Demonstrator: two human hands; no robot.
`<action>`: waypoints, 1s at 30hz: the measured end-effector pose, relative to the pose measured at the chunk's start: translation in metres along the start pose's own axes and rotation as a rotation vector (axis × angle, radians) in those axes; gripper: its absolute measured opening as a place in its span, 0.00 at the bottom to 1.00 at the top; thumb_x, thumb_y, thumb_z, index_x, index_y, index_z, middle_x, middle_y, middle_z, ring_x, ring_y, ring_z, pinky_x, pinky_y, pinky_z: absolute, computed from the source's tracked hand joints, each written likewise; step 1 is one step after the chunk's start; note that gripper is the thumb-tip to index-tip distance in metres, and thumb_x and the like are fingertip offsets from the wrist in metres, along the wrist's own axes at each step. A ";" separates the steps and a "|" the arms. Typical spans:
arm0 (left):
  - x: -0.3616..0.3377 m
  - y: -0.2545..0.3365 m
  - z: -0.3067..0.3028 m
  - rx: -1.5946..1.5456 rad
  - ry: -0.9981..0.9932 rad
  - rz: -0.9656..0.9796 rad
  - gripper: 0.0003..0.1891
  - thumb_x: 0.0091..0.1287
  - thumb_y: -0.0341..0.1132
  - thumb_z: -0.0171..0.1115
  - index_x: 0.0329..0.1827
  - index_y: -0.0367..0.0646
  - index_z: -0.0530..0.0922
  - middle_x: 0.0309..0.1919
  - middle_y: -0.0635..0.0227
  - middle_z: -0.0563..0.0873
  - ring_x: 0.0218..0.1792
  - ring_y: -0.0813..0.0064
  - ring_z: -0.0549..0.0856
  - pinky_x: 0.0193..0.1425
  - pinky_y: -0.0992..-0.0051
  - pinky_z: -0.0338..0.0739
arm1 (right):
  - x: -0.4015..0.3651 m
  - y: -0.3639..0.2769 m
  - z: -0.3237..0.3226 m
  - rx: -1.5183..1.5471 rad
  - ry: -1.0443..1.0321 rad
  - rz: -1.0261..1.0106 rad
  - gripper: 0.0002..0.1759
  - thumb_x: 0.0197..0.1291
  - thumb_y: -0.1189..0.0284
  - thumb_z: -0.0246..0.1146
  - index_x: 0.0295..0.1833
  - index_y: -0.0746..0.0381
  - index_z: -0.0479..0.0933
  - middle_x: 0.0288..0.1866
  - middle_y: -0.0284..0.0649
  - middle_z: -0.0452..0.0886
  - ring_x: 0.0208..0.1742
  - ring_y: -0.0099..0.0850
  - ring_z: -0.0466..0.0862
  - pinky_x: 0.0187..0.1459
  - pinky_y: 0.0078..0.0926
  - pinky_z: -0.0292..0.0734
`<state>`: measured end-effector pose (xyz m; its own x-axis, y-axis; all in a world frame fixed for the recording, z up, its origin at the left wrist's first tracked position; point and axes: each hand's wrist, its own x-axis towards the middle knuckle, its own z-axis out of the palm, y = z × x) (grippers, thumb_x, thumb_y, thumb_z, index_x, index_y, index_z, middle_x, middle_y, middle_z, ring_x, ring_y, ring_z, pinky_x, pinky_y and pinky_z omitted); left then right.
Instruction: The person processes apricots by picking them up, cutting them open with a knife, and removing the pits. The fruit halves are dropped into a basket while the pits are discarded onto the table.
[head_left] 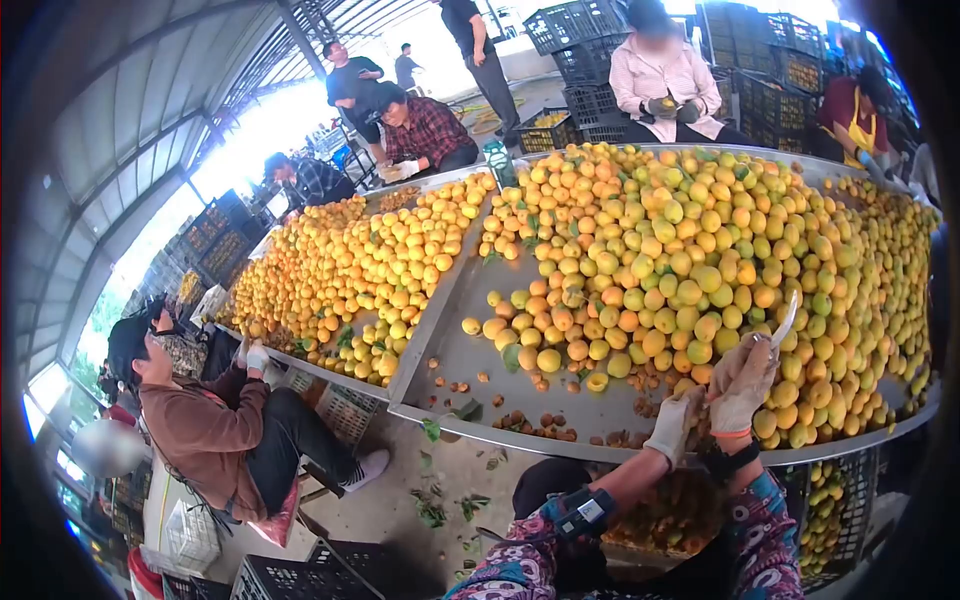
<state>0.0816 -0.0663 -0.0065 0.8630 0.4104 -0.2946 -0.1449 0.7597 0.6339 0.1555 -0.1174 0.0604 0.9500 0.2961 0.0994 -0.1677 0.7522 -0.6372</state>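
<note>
Sorting table seen from above the worker's own arms. The worker's right hand (745, 385), in a pale, soiled glove with an orange band at the wrist, is folded firmly about a knife (788, 322); the handle is hidden in the glove, and the blade projects upward and to the right over the near slope of the fruit. The left hand (674, 427), likewise gloved, lies just to the left and slightly nearer, above the table's near edge. Its fingers are bent, but how tightly they close, and whether they have hold of a fruit, cannot be told.

The main fruit pile (640, 250), yellow to orange with some green, spreads over the right section of the metal table (480, 335), directly beyond both hands. A raised divider (425, 325) separates it from a second pile (360, 260) on the left. Brown scraps (540, 424) lie along the near rim, left of the hands. A teal bottle (499, 163) stands at the far end of the divider.

At left, a seated co-worker in a brown jacket (215, 425) faces the table; at the far side sits another in a pale pink shirt (665, 75), before stacked black crates (585, 60).
</note>
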 end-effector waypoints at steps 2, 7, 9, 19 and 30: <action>0.000 0.003 0.004 -0.033 0.051 -0.009 0.10 0.70 0.41 0.57 0.41 0.43 0.77 0.25 0.71 0.78 0.19 0.77 0.77 0.19 0.78 0.69 | 0.030 0.021 -0.035 0.262 -0.373 0.059 0.25 0.71 0.49 0.45 0.59 0.55 0.71 0.17 0.32 0.67 0.08 0.27 0.60 0.09 0.31 0.58; 0.008 0.001 -0.010 -0.015 -0.046 0.005 0.11 0.70 0.42 0.58 0.43 0.42 0.78 0.27 0.71 0.79 0.20 0.77 0.77 0.20 0.78 0.69 | 0.071 0.046 -0.072 0.604 -0.974 0.158 0.27 0.70 0.48 0.43 0.64 0.55 0.69 0.14 0.31 0.61 0.06 0.27 0.56 0.08 0.32 0.53; 0.013 -0.001 -0.014 0.080 -0.045 0.011 0.13 0.71 0.43 0.57 0.43 0.42 0.78 0.27 0.71 0.79 0.21 0.78 0.78 0.20 0.78 0.69 | 0.059 0.046 -0.077 0.581 -0.647 0.190 0.25 0.71 0.50 0.45 0.60 0.55 0.71 0.13 0.29 0.60 0.06 0.25 0.55 0.08 0.29 0.50; 0.018 -0.012 -0.022 0.052 -0.161 0.052 0.16 0.73 0.47 0.52 0.45 0.42 0.77 0.28 0.70 0.79 0.22 0.76 0.79 0.22 0.77 0.72 | 0.033 0.022 -0.040 0.183 -0.207 0.128 0.17 0.71 0.53 0.51 0.44 0.54 0.74 0.15 0.26 0.62 0.07 0.21 0.56 0.09 0.22 0.48; -0.028 0.033 0.001 1.164 -0.343 0.410 0.18 0.60 0.26 0.63 0.52 0.35 0.71 0.36 0.60 0.81 0.33 0.64 0.82 0.35 0.71 0.77 | -0.001 -0.007 -0.018 0.083 -0.005 0.148 0.16 0.72 0.55 0.49 0.43 0.53 0.76 0.14 0.30 0.62 0.12 0.27 0.63 0.12 0.28 0.56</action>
<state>0.0532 -0.0534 0.0238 0.9611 0.2262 0.1585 -0.0719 -0.3491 0.9343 0.1607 -0.1335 0.0507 0.9118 0.4104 0.0132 -0.3274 0.7461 -0.5798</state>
